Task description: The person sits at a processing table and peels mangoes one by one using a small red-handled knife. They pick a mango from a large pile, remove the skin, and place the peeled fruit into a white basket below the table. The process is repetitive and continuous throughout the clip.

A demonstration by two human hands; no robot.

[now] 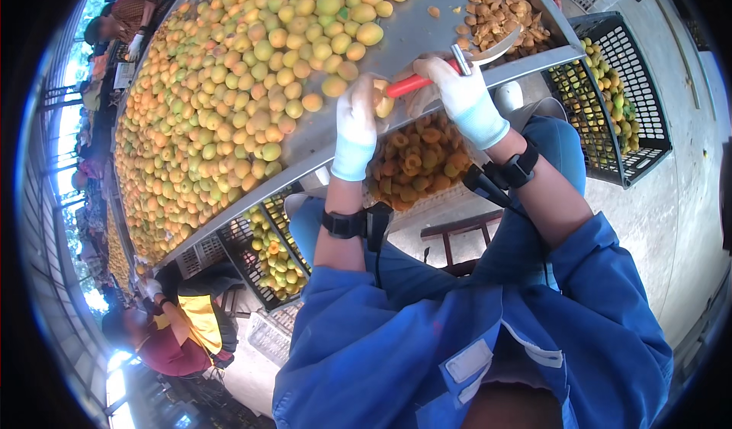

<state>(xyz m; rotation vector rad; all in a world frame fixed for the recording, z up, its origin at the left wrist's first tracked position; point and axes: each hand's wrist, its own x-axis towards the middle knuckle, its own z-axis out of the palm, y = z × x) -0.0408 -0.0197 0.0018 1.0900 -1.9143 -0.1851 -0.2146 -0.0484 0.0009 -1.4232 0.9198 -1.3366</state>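
My left hand (355, 106), in a white glove with a pale blue cuff, holds an apricot (383, 102) above the metal table's near edge. My right hand (457, 94), gloved alike, grips a red-handled tool (407, 86) with a curved metal blade pointing away to the right. A short metal rod stands out beside the fingers. The handle's red end meets the apricot; whether it presses in cannot be seen. Below both hands sits a heap of opened apricot halves (420, 157). Apricot stones (497, 17) lie piled at the table's right corner.
Whole apricots (229, 86) cover much of the metal table (400, 34). A black crate (646, 97) of greenish apricots stands right, and another black crate (251, 283) lower left. A co-worker (177, 337) sits at the left; another person (128, 17) is farther off.
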